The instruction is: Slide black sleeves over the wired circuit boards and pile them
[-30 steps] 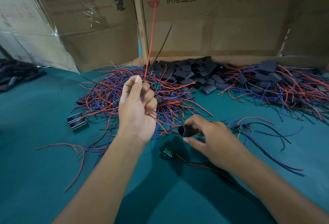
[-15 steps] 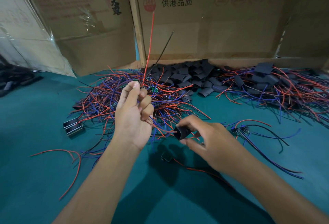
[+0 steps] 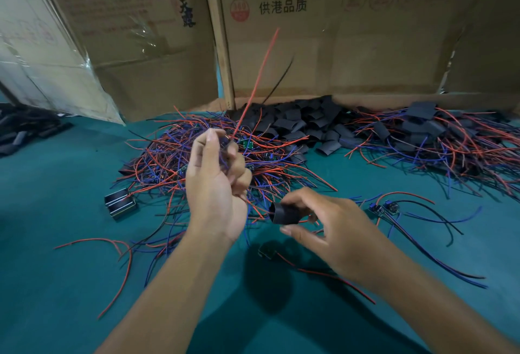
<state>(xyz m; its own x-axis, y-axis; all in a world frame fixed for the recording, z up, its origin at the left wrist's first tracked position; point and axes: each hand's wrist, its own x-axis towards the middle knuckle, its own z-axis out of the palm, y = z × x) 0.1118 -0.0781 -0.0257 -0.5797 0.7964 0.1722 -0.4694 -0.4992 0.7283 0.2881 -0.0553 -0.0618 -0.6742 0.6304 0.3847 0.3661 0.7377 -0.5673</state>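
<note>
In the head view, the left hand [image 3: 213, 185] is raised over the green surface [image 3: 56, 283] with its fingers curled round wires, a red wire [image 3: 257, 81] and a black wire [image 3: 278, 81] sticking up from the grip. The right hand [image 3: 332, 230] pinches 1 black sleeve [image 3: 284, 213], open end toward the left hand, just beside it. Behind lie a tangle of wired boards [image 3: 225, 154], loose sleeves [image 3: 304, 123] against the cardboard [image 3: 365, 44], and a finished pile [image 3: 439, 140] at right.
</note>
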